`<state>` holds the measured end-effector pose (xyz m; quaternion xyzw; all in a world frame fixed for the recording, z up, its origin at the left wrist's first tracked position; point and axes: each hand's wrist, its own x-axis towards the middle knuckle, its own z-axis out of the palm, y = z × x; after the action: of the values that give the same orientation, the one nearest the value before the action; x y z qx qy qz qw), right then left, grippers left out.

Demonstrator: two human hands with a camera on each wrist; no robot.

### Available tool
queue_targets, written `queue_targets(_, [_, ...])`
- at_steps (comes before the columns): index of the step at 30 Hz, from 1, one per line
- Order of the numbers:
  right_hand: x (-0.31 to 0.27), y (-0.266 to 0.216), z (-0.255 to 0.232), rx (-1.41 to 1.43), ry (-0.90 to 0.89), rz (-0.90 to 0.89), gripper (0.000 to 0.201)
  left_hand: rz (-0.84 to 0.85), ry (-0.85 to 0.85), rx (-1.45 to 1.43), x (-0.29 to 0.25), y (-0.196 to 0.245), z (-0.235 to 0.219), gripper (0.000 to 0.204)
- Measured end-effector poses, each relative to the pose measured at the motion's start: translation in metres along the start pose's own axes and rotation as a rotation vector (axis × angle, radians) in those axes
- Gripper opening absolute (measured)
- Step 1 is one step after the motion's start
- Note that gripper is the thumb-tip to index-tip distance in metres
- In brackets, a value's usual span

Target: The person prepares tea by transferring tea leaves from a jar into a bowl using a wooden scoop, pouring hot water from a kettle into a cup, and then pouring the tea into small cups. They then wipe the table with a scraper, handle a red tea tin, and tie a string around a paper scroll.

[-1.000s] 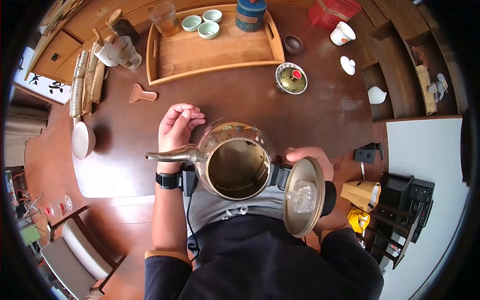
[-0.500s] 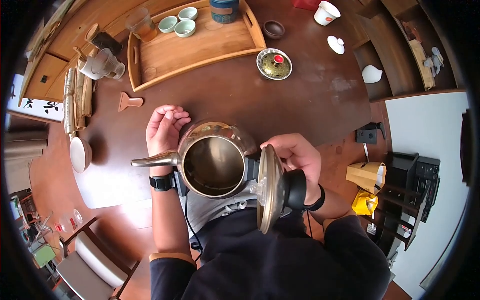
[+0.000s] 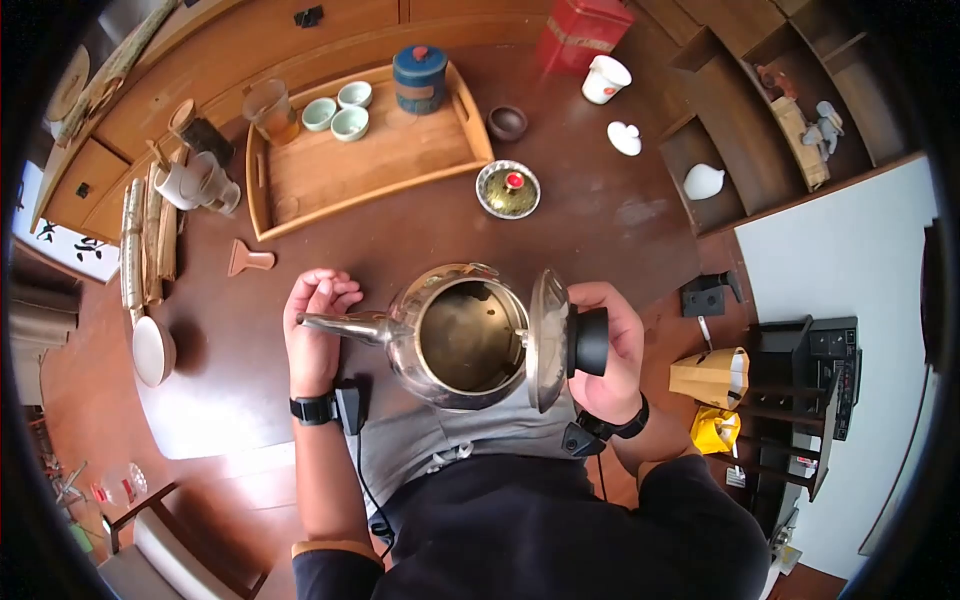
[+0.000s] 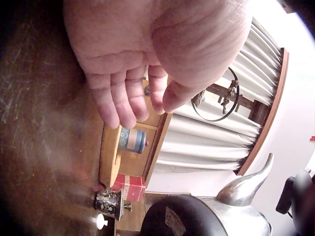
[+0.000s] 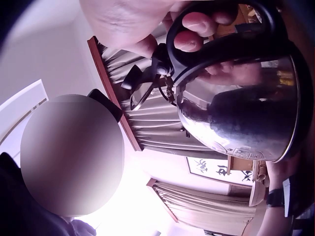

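A shiny metal kettle (image 3: 408, 358) is in front of my body, its spout (image 3: 345, 323) pointing left and its mouth facing up toward the head camera. The hinged lid (image 3: 545, 345) stands raised on the right side, its black knob (image 3: 591, 341) outward. My right hand (image 3: 618, 350) grips the kettle; in the right wrist view its fingers curl through the black handle (image 5: 278, 24). My left hand (image 3: 318, 325) lies at the spout's left, palm up with loosely bent fingers and holding nothing. In the left wrist view the kettle's spout (image 4: 246, 187) shows beyond that palm.
A wooden tray (image 3: 370, 190) holds small green cups, a glass and a blue canister (image 3: 419, 80). Nearer are a lidded patterned bowl (image 3: 508, 190) and a dark small cup (image 3: 507, 123). At left lie a brown scraper (image 3: 250, 258), bamboo rolls (image 3: 152, 240) and a pale bowl (image 3: 153, 352).
The kettle's lid has turned from showing its inner face to standing nearly edge-on. My right hand, partly hidden before, shows more behind the lid. The left hand keeps its pose; the head view has shifted.
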<state>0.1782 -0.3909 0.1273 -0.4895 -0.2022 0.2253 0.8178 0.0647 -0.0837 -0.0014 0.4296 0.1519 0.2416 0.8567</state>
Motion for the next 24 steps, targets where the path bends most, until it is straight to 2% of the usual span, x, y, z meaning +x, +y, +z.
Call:
queue_targets(2, [0.0, -0.007, -0.006, -0.018, 0.064, 0.0, 0.034, 0.002, -0.006, 0.0, -0.001, 0.002, 0.004, 0.015])
queue_targets(3, [0.0, -0.009, -0.012, -0.017, 0.027, -0.034, 0.038, 0.039, -0.006, 0.013, -0.002, 0.002, 0.007, 0.014])
queue_targets(6, [0.005, -0.022, -0.01, -0.032, 0.087, -0.125, 0.045, 0.004, -0.026, -0.026, -0.001, 0.003, 0.005, 0.014])
queue_targets(7, [0.005, -0.025, -0.015, -0.062, 0.104, -0.115, 0.054, -0.005, -0.023, 0.011, -0.001, 0.003, 0.005, 0.012])
queue_targets(10, [0.005, -0.03, -0.034, -0.031, 0.143, -0.169, 0.058, -0.008, -0.014, 0.007, -0.001, 0.005, 0.007, 0.012])
queue_targets(11, [0.005, -0.033, -0.043, -0.169, 0.15, -0.192, 0.059, -0.01, -0.017, 0.008, -0.001, 0.005, 0.007, 0.012])
queue_targets(14, [0.013, -0.046, -0.044, -0.059, 0.378, -0.184, 0.058, -0.015, -0.011, 0.01, -0.002, 0.005, 0.006, 0.012])
queue_targets(15, [0.019, -0.056, -0.036, -0.008, 0.337, -0.161, 0.057, -0.017, -0.009, 0.0, -0.002, 0.005, 0.006, 0.012])
queue_targets(19, [0.054, -0.08, -0.044, -0.038, 0.515, -0.183, 0.055, -0.018, -0.006, -0.024, -0.003, 0.007, 0.008, 0.012])
queue_targets(22, [0.087, -0.094, -0.036, -0.026, 0.416, -0.238, 0.051, -0.019, -0.008, -0.029, -0.003, 0.007, 0.008, 0.011])
queue_targets(23, [0.103, -0.09, -0.062, 0.024, 0.408, -0.261, 0.046, -0.019, -0.006, -0.029, -0.003, 0.007, 0.007, 0.011])
queue_targets(24, [0.12, -0.09, -0.053, -0.029, 0.434, -0.294, 0.044, -0.019, -0.004, -0.028, -0.003, 0.007, 0.007, 0.011])
